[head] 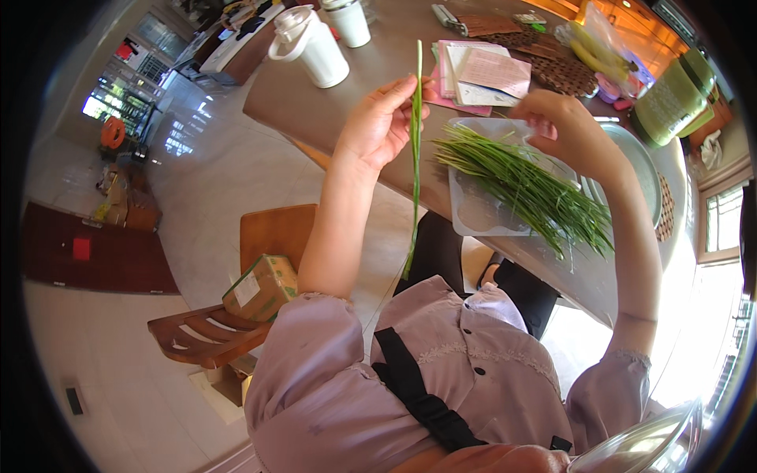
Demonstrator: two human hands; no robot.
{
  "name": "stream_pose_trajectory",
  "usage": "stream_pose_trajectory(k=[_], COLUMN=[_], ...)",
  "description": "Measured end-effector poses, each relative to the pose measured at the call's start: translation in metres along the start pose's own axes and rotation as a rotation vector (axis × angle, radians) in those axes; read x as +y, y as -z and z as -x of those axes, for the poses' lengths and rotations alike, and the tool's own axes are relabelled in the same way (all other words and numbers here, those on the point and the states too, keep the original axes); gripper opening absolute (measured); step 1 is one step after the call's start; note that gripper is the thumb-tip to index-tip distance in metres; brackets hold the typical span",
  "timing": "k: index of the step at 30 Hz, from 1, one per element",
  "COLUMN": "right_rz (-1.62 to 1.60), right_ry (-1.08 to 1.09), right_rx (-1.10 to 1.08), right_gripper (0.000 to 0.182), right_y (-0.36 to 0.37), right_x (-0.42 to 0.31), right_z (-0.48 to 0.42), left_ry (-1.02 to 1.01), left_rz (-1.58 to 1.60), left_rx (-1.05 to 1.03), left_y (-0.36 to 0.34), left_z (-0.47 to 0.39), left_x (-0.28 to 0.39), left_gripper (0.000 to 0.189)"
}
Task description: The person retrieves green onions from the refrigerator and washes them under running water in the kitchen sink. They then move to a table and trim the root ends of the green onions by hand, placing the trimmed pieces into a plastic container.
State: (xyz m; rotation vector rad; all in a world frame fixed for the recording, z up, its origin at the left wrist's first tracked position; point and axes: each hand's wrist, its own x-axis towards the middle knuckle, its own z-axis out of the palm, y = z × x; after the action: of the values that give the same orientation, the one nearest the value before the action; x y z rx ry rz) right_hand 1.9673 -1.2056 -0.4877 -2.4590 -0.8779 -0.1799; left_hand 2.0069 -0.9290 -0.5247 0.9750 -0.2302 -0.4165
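Note:
My left hand [381, 121] pinches a few long green chives [416, 130] between thumb and fingers. The pale stem ends point up and the leaf tips hang past the table's edge towards my lap. To the right, a loose pile of chives [520, 183] lies across a translucent plastic tray [473, 222], its leaf tips reaching over the tray's right side. Above the tray's far right part is my right hand [553, 121], fingers bent and turned down. Whether those fingertips hold anything is hidden by the hand.
Notebooks and papers [494, 71] lie behind the tray. A white jug [313, 50] and a white cup [349, 23] stand far left, a green flask [674, 97] at right beside a round metal tray [636, 154]. A wooden chair [278, 230] bears a cardboard box [263, 287].

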Motion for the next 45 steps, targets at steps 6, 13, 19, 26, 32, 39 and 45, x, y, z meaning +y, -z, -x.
stream_pose_trajectory(k=[6, 13, 19, 26, 32, 39, 45], right_rz=[-0.243, -0.196, -0.245, -0.414, 0.128, -0.334, -0.676], right_ry=[-0.034, -0.156, -0.236, -0.193, -0.06, -0.225, -0.313], right_rx=[0.274, 0.441, 0.488, 0.061, 0.186, 0.128, 0.174], right_gripper=[0.024, 0.013, 0.012, 0.018, 0.01, 0.02, 0.026], right_y=[-0.023, -0.027, -0.013, -0.009, -0.012, -0.015, -0.027], right_x=[-0.019, -0.014, 0.008, 0.044, 0.007, 0.005, 0.004], right_z=[-0.02, -0.004, 0.012, 0.036, 0.028, 0.021, 0.017], left_ry=[0.094, 0.164, 0.097, -0.019, -0.111, -0.219, -0.252], left_rz=[-0.002, -0.004, -0.011, -0.066, -0.277, -0.428, -0.324], left_rx=[-0.074, -0.075, -0.077, -0.03, -0.008, -0.09, -0.083], left_y=[-0.029, -0.035, -0.026, -0.026, -0.038, -0.063, -0.078], left_z=[-0.013, -0.02, -0.017, -0.018, -0.021, -0.038, -0.043], left_x=[-0.037, -0.05, -0.053, -0.048, -0.041, -0.042, -0.053], left_gripper=[0.028, 0.03, 0.028, 0.03, 0.032, 0.027, 0.022])
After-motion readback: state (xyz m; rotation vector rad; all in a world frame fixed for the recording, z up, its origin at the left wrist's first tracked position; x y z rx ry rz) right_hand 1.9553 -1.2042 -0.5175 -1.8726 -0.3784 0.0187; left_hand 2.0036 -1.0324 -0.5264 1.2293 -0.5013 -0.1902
